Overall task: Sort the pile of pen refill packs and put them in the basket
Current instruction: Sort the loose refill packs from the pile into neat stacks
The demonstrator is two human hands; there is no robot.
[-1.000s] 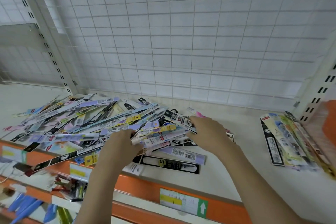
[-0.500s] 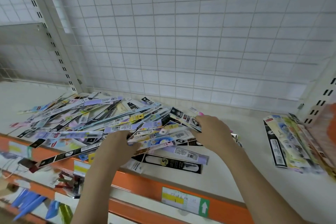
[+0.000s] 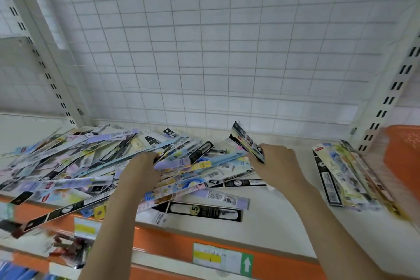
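Over the glossy heap of flat refill packs, right hand pinching one slim black pack, left hand curled round another.

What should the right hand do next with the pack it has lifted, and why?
Probably carry it right to the sorted stack. The right hand pinches a black pack tilted up off the pile, and that stack lies beside the orange basket. The left hand grips a lilac pack in the pile.
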